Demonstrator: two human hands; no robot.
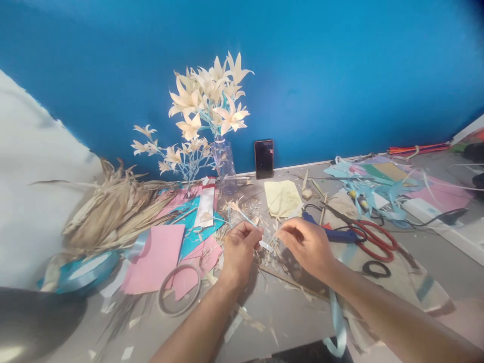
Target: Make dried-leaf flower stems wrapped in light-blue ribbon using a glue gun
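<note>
My left hand (241, 248) is closed in a pinch on a small handmade flower with a pale blue stem (246, 218). Its cream petals (235, 205) point up and away from me. A short white strip (266, 246) sticks out beside my left fingertips, toward the right. Just to the right, my right hand (305, 246) has its thumb and fingers pressed together; whatever lies between them is too small to make out. Under both hands, scraps of dried husk (278, 259) litter the table. A blue glue gun (335, 234) lies beyond my right hand, partly covered by it.
Cream flowers (212, 96) stand in a clear bottle (224, 169) near a propped phone (263, 159). Dried husks (109, 217), pink paper (155, 257), a tape roll (179, 290) and blue ribbon (88, 272) lie left. Red-handled scissors (380, 242) and a power strip (431, 214) lie right.
</note>
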